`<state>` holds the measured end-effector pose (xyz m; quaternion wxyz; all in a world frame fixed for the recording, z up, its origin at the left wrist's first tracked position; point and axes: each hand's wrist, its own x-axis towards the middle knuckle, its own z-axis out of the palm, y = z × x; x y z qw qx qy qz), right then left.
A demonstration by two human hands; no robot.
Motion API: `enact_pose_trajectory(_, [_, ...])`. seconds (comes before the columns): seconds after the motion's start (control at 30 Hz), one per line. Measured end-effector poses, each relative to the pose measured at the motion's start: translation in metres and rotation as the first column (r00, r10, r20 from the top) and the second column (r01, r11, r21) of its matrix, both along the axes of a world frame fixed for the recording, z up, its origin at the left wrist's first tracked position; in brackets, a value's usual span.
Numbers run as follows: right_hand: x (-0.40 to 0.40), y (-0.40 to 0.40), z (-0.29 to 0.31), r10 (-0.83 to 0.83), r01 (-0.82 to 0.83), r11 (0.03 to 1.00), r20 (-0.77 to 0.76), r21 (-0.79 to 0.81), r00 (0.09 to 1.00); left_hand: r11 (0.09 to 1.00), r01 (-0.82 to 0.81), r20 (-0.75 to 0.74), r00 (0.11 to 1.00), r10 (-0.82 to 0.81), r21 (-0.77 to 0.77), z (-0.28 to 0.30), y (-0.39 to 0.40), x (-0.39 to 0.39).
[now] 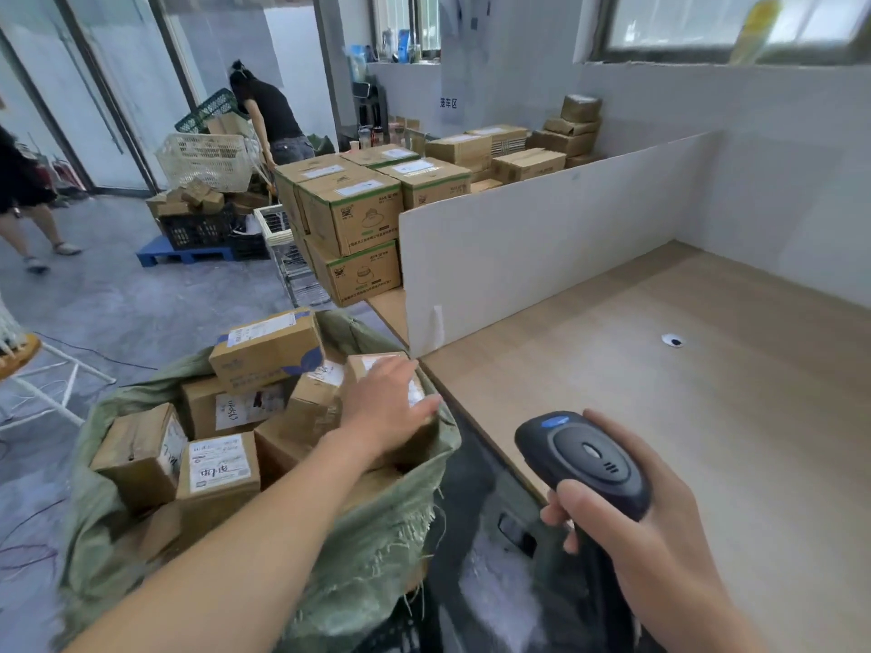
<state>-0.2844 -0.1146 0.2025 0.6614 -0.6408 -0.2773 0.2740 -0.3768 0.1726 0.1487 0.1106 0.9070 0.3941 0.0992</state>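
A green woven sack stands open at the lower left, filled with several cardboard parcels bearing white labels. My left hand reaches into the sack and lies across a small brown parcel at its right edge, fingers spread over the top and thumb down its near side. My right hand grips a black handheld barcode scanner by its handle, held above the near edge of the wooden table, its head facing up and to the left.
The light wooden table runs to the right, bordered by a white board partition. Stacked cartons sit behind it. Crates and a blue pallet stand on the floor at the left, with two people near them.
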Motion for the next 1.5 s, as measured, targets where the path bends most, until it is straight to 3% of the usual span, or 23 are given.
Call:
enact_pose_trajectory(0.23, [0.027, -0.164, 0.016, -0.186, 0.184, 0.982, 0.04, 0.049, 0.982, 0.947, 0.306, -0.042, 0.952, -0.304, 0.101, 0.021, -0.171, 0.088])
enact_pose_trajectory(0.4, [0.043, -0.296, 0.024, -0.363, 0.36, 0.931, 0.039, 0.067, 0.931, 0.86, 0.485, -0.005, 0.872, -0.49, 0.161, 0.033, -0.309, 0.155])
enact_pose_trajectory(0.8, [0.056, -0.537, 0.04, -0.747, 0.746, 0.664, 0.097, 0.061, 0.657, 0.566, 0.813, 0.008, 0.57, -0.821, 0.137, 0.046, -0.583, 0.279])
enact_pose_trajectory(1.1, [0.093, -0.598, 0.012, -0.866, 0.867, 0.497, 0.067, 0.021, 0.495, 0.505, 0.862, -0.176, 0.492, -0.853, -0.039, -0.009, -0.636, 0.363])
enact_pose_trajectory(1.5, [0.218, -0.577, -0.038, -0.913, 0.908, 0.409, -0.026, -0.088, 0.408, 0.493, 0.844, -0.459, 0.359, -0.812, -0.211, -0.122, -0.621, 0.508])
